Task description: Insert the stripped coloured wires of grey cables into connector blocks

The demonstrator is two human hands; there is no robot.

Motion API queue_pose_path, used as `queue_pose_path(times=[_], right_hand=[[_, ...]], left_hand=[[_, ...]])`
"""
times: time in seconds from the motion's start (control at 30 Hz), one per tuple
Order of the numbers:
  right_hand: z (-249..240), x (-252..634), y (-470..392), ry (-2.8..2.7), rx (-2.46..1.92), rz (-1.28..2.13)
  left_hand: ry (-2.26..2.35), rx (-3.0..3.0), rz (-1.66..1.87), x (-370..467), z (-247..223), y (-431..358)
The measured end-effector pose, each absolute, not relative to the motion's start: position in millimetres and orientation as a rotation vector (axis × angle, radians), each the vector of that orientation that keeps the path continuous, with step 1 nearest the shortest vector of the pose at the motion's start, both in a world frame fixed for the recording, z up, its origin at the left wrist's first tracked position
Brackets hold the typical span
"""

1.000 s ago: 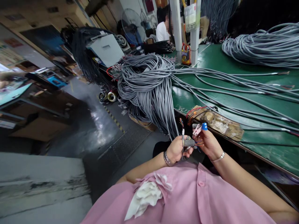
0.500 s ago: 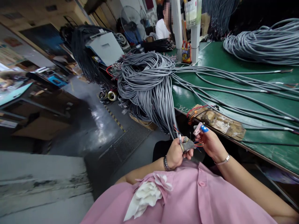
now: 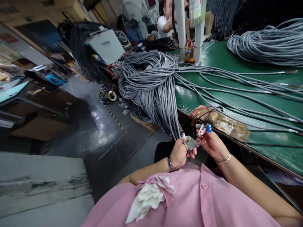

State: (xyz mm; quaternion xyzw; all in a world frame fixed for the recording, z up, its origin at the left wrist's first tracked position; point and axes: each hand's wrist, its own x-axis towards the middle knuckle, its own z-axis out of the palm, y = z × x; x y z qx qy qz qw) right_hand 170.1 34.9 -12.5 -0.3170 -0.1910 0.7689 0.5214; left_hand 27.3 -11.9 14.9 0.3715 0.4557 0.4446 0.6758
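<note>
My left hand (image 3: 178, 154) is closed around the end of a grey cable (image 3: 183, 138), its thumb and a finger wrapped in grey covers. Thin coloured wires (image 3: 202, 142) fan out from that grip toward the right. Just beside them, my right hand (image 3: 215, 145) pinches a small pink clip-like tool (image 3: 201, 130), with a blue cover (image 3: 208, 128) over the thumb. Whether the tool's jaws touch any wire cannot be made out. From the cable end in my left hand, grey cable runs up toward a large hanging bundle (image 3: 151, 75).
A taped wooden block (image 3: 224, 124) lies at the edge of the green table (image 3: 217, 56), with loose grey cables crossing behind it. A cable coil (image 3: 267, 44) sits at back right. A white post (image 3: 199, 37) stands near a person (image 3: 163, 25). Floor lies left.
The pink tool has turned slightly in my right hand, and its two arms show more clearly. My left hand has shifted a little to the right. The person behind has raised an arm.
</note>
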Motion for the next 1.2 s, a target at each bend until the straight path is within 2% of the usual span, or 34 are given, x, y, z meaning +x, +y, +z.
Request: queue_pose_path(times=[0.2,0.47,0.83,1.2], right_hand=[[-15.8,167.6,35.2,-0.430,-0.736,1.827],[-5.3,177.4,28.2,-0.488,-0.671,1.987],[-11.1,175.8,28.2,-0.621,-0.750,1.774],[-21.0,171.6,38.0,-0.472,-0.681,1.873]], left_hand=[[1.031,0.862,0.973,26.3,10.2,-10.7],[1.030,0.889,0.972,19.8,15.5,-20.4],[1.030,0.802,1.088,28.1,15.7,-17.1],[1.043,0.770,1.097,34.0,10.6,-9.9]])
